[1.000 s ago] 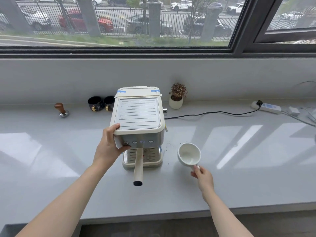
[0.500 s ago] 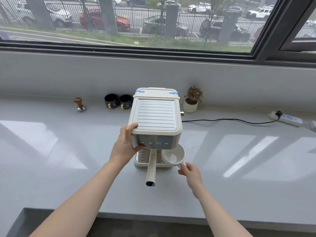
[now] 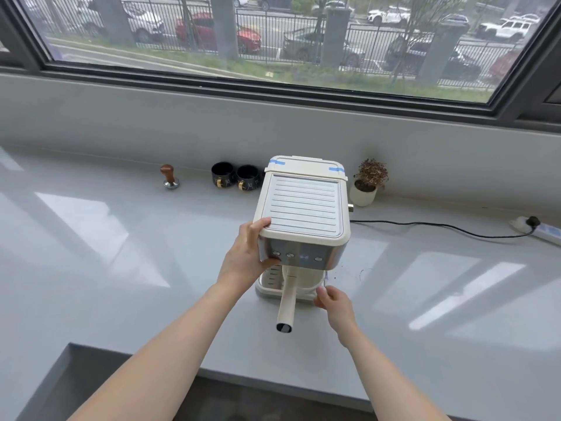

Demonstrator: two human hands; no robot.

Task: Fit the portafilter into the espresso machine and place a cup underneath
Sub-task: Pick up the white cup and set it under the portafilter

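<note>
While the left hand [image 3: 247, 256] clasps the espresso machine [image 3: 302, 220] on the grey counter [image 3: 121, 268] — the right hand [image 3: 332, 302] pinches the cup [image 3: 306, 291].

I have a single view, from a wide-angle camera worn on the head. It looks forward and down across the grey table [image 3: 121, 268] toward the window [image 3: 273, 41], with the wide lens bending the window frame and the table edge. The espresso machine [image 3: 303, 208] sits near the centre of my frame, seen steeply from above and from its front side, close enough that both forearms run in from the bottom edge. The street beyond the glass fills the top of my frame. No second view shares this scene.
</note>
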